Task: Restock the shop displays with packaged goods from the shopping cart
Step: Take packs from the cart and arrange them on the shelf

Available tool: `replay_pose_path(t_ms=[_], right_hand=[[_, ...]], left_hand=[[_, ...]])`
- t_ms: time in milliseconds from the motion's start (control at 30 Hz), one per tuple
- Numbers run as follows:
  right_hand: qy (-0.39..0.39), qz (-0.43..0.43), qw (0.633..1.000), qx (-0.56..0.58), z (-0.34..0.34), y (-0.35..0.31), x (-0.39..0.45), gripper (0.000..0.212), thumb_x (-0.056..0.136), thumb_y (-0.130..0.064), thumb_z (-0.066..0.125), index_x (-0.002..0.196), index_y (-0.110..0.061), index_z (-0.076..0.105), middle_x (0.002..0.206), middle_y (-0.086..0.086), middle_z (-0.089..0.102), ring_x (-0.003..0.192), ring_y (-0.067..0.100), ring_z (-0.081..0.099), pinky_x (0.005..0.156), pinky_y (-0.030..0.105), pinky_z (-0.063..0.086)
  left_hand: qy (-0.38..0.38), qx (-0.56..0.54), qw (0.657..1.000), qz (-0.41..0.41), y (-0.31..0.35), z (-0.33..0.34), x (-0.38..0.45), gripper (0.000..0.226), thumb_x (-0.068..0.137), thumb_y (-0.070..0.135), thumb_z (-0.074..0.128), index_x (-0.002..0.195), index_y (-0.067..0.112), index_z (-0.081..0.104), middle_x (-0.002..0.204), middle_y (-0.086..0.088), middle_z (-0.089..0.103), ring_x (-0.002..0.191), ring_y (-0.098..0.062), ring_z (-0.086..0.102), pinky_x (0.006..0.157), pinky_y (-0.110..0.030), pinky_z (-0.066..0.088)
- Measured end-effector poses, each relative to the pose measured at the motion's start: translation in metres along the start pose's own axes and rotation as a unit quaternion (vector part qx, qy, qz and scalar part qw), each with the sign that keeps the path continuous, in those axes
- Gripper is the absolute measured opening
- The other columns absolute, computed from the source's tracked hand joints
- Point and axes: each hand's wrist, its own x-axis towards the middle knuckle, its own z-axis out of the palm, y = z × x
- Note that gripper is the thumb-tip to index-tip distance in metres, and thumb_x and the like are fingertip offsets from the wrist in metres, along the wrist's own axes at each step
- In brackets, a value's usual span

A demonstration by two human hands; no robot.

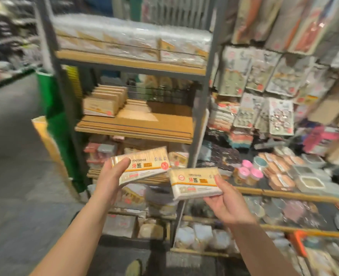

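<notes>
My left hand point(113, 176) grips a flat toothpick pack point(146, 164) by its left end, thumb on the front. A second toothpick pack point(194, 185) of the same kind sits in my right hand point(224, 200), thumb on its right edge and fingers underneath. Both packs hang in the air in front of the grey shelf unit. The wooden middle shelf point(164, 120) above them carries a row of matching toothpick packs point(105, 102) at its left, with bare board to the right. The shopping cart's orange handle point(298, 240) shows at the lower right.
The top shelf point(130, 62) holds plastic-wrapped packs. Lower shelves hold mixed packaged goods. To the right, a display table point(284, 193) carries pink-lidded jars and trays, with hanging packets above. A green bin point(49, 92) stands left of the shelf unit, beside the grey aisle floor.
</notes>
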Motion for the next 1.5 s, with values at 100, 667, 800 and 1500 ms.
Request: replay_pose_path(t_ms=[100, 667, 800, 1500], right_hand=[[-0.043, 0.049, 0.998, -0.007, 0.041, 0.011, 0.014, 0.047, 0.082, -0.014, 0.061, 0.125, 0.003, 0.054, 0.111, 0.024, 0.070, 0.095, 0.031, 0.072, 0.066, 0.038, 0.061], [-0.071, -0.074, 0.992, 0.072, 0.309, 0.045, 0.201, 0.035, 0.100, -0.016, 0.052, 0.132, -0.002, 0.050, 0.127, 0.020, 0.062, 0.107, 0.029, 0.065, 0.084, 0.042, 0.056], [-0.080, -0.124, 0.986, -0.075, 0.362, 0.062, 0.246, 0.031, 0.099, -0.014, 0.054, 0.129, -0.009, 0.053, 0.116, 0.014, 0.068, 0.103, 0.025, 0.069, 0.087, 0.039, 0.057], [-0.002, -0.220, 0.665, -0.714, 0.366, 0.091, 0.320, 0.028, 0.079, -0.046, 0.073, 0.072, -0.022, 0.060, 0.072, -0.003, 0.063, 0.070, 0.017, 0.060, 0.058, 0.032, 0.047]], left_hand=[[0.024, 0.009, 0.999, 0.028, 0.012, -0.046, -0.003, 0.064, 0.077, 0.044, 0.073, 0.125, 0.006, 0.059, 0.112, -0.019, 0.071, 0.099, -0.033, 0.071, 0.085, -0.048, 0.056], [0.134, -0.032, 0.988, 0.066, 0.067, -0.222, 0.124, 0.031, 0.092, 0.026, 0.066, 0.119, 0.012, 0.060, 0.106, -0.012, 0.075, 0.094, -0.026, 0.073, 0.082, -0.042, 0.055], [0.132, -0.016, 0.989, 0.070, 0.076, -0.254, 0.170, 0.039, 0.085, 0.029, 0.072, 0.117, 0.012, 0.058, 0.104, -0.012, 0.075, 0.097, -0.031, 0.072, 0.089, -0.049, 0.054], [0.042, -0.063, 0.997, 0.024, 0.058, -0.272, 0.213, 0.095, 0.045, 0.049, 0.088, 0.122, 0.004, 0.054, 0.103, -0.019, 0.072, 0.086, -0.029, 0.072, 0.066, -0.032, 0.058]])
